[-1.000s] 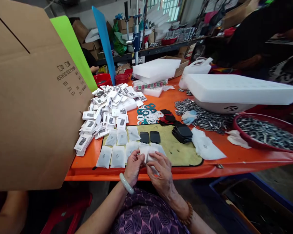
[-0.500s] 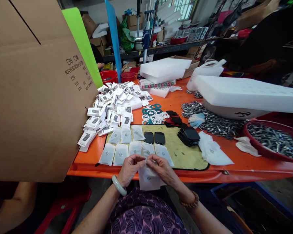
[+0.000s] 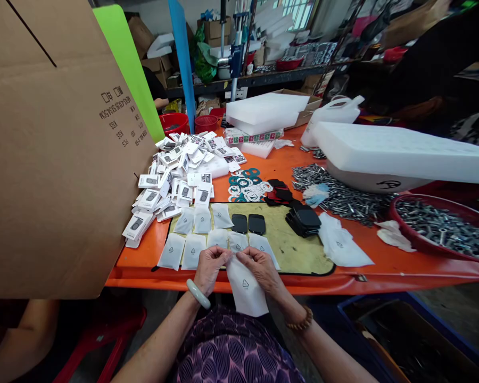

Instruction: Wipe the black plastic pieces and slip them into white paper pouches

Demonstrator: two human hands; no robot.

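Note:
My left hand (image 3: 208, 267) and my right hand (image 3: 258, 267) pinch the top edge of a white plastic pouch (image 3: 245, 287) that hangs down over the front edge of the orange table (image 3: 383, 255). Just beyond my hands, several filled white pouches (image 3: 191, 250) lie in rows on a yellow-green mat (image 3: 295, 244). Two black flat pieces (image 3: 248, 223) lie side by side on the mat. A stack of the same black pieces (image 3: 302, 219) sits at the mat's right, next to a pile of empty white pouches (image 3: 341, 242).
A big cardboard flap (image 3: 51, 149) fills the left. A heap of small white boxes (image 3: 175, 170) lies behind the mat. Metal parts (image 3: 343, 197) spread at right, beside a red basin (image 3: 443, 229) and white foam slabs (image 3: 403, 151). Another person's arm (image 3: 19, 340) shows at lower left.
The pouch between my hands has dropped from over the mat to hang below the table edge, and both hands have come a little nearer to me.

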